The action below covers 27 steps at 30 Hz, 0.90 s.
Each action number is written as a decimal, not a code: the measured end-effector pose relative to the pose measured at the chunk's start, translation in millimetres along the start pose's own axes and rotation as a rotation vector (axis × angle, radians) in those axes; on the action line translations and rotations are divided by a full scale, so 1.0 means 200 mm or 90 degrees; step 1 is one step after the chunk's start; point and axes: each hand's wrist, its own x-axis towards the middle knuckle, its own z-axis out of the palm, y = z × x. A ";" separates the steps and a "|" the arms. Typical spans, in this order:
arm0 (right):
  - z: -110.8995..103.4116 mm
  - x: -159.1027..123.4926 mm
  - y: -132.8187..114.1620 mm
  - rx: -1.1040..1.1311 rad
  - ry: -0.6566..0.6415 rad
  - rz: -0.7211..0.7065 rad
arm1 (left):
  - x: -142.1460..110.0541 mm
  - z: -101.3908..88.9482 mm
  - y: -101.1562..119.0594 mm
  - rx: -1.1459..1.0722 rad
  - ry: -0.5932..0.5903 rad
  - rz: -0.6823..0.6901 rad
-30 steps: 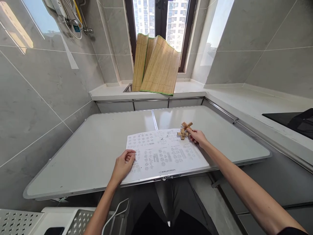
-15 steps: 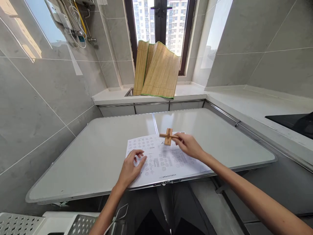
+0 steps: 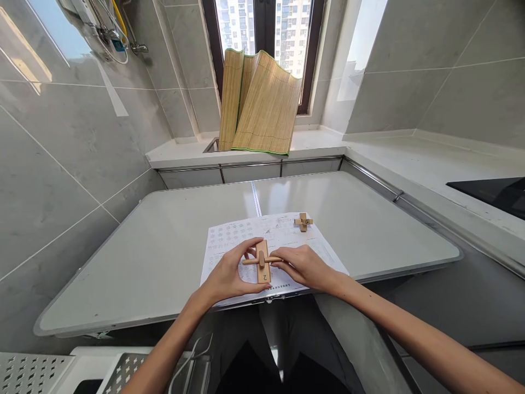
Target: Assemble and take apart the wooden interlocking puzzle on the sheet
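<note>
Between my hands is a wooden interlocking puzzle (image 3: 263,273), a flat block marked 2 with a thin stick crossing it. My left hand (image 3: 232,271) grips the block, thumb at its near end and fingers at its far end. The right end of the stick is pinched in the fingers of my right hand (image 3: 301,265). Beneath both hands lies a printed sheet (image 3: 229,230) with rows of small diagrams. A second wooden cross-shaped puzzle (image 3: 303,222) rests at the sheet's far right corner.
The white folding table (image 3: 164,246) has a centre seam and a near edge close to my lap. Behind it, a bamboo mat (image 3: 266,104) leans at the window on the white counter (image 3: 180,156). A perforated grey-white rack (image 3: 33,372) stands at lower left.
My right hand has brought the wooden puzzle nearer and to the left. My left hand, open before, has closed on its block. The second puzzle at the sheet's far corner is now uncovered.
</note>
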 end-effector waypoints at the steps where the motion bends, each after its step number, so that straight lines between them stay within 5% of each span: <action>1: 0.01 0.00 0.00 0.002 0.003 0.005 | 0.01 0.00 0.01 0.003 -0.004 0.004; 8: 0.06 -0.02 0.03 -0.018 0.046 0.038 | 0.04 0.02 0.04 0.029 0.039 0.022; 17: 0.02 0.00 0.00 0.018 -0.155 0.129 | 0.02 0.02 0.03 0.063 0.050 0.031; 27: -0.13 -0.03 -0.22 0.149 -0.124 0.081 | -0.02 -0.15 0.19 0.092 -0.016 0.102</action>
